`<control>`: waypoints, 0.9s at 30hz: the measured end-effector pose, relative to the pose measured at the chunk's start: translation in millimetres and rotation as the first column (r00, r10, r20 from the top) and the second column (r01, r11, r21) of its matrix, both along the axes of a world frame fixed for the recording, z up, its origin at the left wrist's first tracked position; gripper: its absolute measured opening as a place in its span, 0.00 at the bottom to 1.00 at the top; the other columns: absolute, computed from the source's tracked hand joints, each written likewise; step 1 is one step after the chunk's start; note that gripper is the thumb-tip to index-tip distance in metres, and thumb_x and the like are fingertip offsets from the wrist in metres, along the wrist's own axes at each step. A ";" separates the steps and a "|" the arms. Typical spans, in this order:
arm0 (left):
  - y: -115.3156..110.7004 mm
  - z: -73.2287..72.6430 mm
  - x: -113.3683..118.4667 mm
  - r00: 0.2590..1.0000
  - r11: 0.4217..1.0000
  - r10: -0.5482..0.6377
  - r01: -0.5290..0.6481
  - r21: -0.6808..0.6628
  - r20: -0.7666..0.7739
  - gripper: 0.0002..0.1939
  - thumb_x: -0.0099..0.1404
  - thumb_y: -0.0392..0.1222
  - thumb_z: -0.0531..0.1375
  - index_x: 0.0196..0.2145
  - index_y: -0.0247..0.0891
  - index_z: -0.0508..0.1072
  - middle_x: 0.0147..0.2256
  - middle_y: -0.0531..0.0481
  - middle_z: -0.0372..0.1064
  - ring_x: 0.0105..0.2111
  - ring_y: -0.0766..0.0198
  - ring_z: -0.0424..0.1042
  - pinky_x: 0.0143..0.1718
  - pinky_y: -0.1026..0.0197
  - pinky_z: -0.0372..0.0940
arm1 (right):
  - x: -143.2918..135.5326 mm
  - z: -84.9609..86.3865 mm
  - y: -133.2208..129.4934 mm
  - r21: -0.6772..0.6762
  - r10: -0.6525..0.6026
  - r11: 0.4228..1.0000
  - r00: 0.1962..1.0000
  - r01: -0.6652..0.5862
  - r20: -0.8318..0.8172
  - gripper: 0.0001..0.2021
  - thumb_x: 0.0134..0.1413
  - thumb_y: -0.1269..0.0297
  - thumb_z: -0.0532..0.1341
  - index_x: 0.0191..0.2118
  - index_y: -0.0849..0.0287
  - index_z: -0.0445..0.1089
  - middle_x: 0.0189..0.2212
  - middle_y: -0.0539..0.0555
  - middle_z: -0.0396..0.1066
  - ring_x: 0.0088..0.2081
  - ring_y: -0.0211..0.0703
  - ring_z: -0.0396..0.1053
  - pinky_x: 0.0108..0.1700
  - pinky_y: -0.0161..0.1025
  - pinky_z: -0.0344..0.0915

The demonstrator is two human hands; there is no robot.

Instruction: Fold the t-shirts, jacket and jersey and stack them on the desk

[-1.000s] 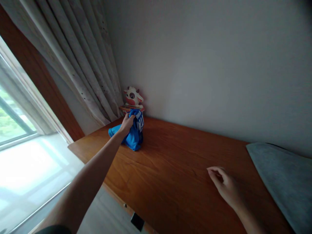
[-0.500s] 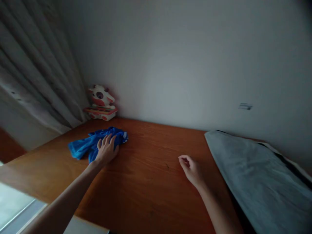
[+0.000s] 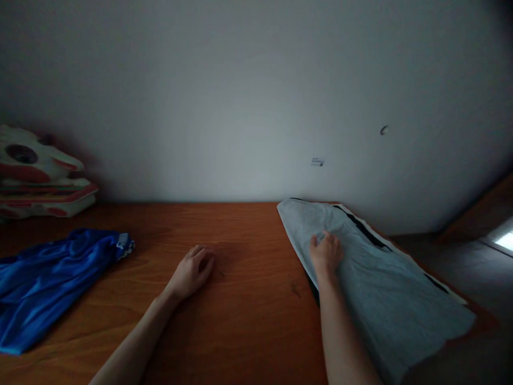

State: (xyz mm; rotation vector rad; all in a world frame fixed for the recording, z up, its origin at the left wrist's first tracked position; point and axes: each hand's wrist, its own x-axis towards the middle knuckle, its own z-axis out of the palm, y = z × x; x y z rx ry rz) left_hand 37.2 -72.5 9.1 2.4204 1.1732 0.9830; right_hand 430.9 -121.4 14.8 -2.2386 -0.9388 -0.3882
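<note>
My left hand (image 3: pixel 193 271) is over the bare brown wooden tabletop (image 3: pixel 244 299), its fingers loosely bent and the thumb a little apart, with nothing in it. To its left lies a crumpled blue cloth garment (image 3: pixel 56 272) with white print at one end. My right hand (image 3: pixel 326 252) is over a grey cloth (image 3: pixel 385 305) spread flat on the right side of the table. Its thumb and index finger stand apart and the other fingers curl under. Whether it touches the cloth I cannot tell.
A white and red cow-shaped toy keyboard (image 3: pixel 44 182) stands at the back left, cut off by the frame. A pale wall (image 3: pixel 224 117) with a small label (image 3: pixel 317 162) rises behind the table. Dark and white edges show along the grey cloth's far side.
The view has turned right. My left hand has left the blue garment and moved right over bare wood. My right hand has gone from bare wood to over the grey cloth.
</note>
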 end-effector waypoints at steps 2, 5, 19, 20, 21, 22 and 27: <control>0.9 3.0 -4.0 0.998 0.997 0.052 -0.050 -0.059 0.043 0.15 0.68 0.52 0.53 0.38 0.41 0.75 0.38 0.44 0.74 0.35 0.57 0.75 0.41 0.55 0.71 | 28.2 3.4 -1.4 -0.115 -0.067 0.992 0.996 0.059 -0.063 0.26 0.63 0.55 0.52 0.59 0.67 0.69 0.57 0.76 0.67 0.59 0.68 0.65 0.58 0.61 0.60; 2.5 5.6 -7.6 0.993 0.986 0.093 -0.081 -0.143 0.075 0.18 0.65 0.58 0.54 0.37 0.42 0.75 0.35 0.46 0.74 0.32 0.57 0.74 0.36 0.56 0.71 | 66.3 12.4 -4.2 -0.181 -0.127 0.977 0.988 0.109 -0.092 0.29 0.62 0.52 0.53 0.61 0.67 0.67 0.60 0.77 0.65 0.63 0.71 0.61 0.60 0.66 0.57; 9.4 5.6 -13.1 0.951 0.928 0.199 -0.105 -0.358 0.235 0.25 0.57 0.65 0.58 0.37 0.41 0.77 0.33 0.47 0.79 0.33 0.53 0.77 0.38 0.55 0.71 | 103.1 2.2 -27.1 -0.213 -0.209 0.963 0.954 0.163 -0.214 0.18 0.60 0.61 0.52 0.43 0.61 0.77 0.43 0.68 0.78 0.50 0.64 0.74 0.60 0.64 0.57; 9.4 4.9 -12.9 0.951 0.928 0.196 -0.102 -0.357 0.237 0.25 0.58 0.65 0.58 0.38 0.41 0.77 0.33 0.47 0.79 0.33 0.53 0.77 0.37 0.55 0.70 | 102.9 6.2 -27.1 -0.179 -0.209 0.969 0.948 0.168 -0.240 0.18 0.60 0.60 0.52 0.43 0.62 0.77 0.42 0.69 0.78 0.49 0.65 0.74 0.58 0.62 0.60; 9.6 4.2 -12.7 0.951 0.929 0.192 -0.097 -0.357 0.241 0.25 0.58 0.65 0.58 0.38 0.41 0.77 0.33 0.47 0.79 0.33 0.54 0.77 0.38 0.55 0.70 | 102.2 10.7 -26.7 -0.140 -0.205 0.975 0.942 0.172 -0.266 0.19 0.60 0.60 0.52 0.44 0.63 0.77 0.41 0.70 0.78 0.49 0.65 0.75 0.56 0.60 0.63; 9.9 3.6 -12.5 0.951 0.929 0.187 -0.091 -0.358 0.245 0.25 0.58 0.65 0.58 0.39 0.40 0.77 0.33 0.47 0.79 0.33 0.54 0.77 0.38 0.55 0.70 | 100.8 15.5 -26.0 -0.094 -0.196 0.980 0.937 0.176 -0.288 0.20 0.60 0.60 0.51 0.44 0.65 0.76 0.41 0.72 0.78 0.49 0.65 0.75 0.54 0.58 0.65; 10.3 5.8 -10.8 0.943 0.920 0.186 -0.067 -0.387 0.277 0.28 0.55 0.69 0.59 0.38 0.41 0.77 0.33 0.47 0.79 0.34 0.51 0.77 0.41 0.52 0.71 | 70.5 42.5 -7.6 0.203 -0.080 0.968 0.949 0.147 -0.306 0.23 0.64 0.57 0.46 0.47 0.68 0.70 0.46 0.77 0.74 0.53 0.64 0.71 0.53 0.52 0.66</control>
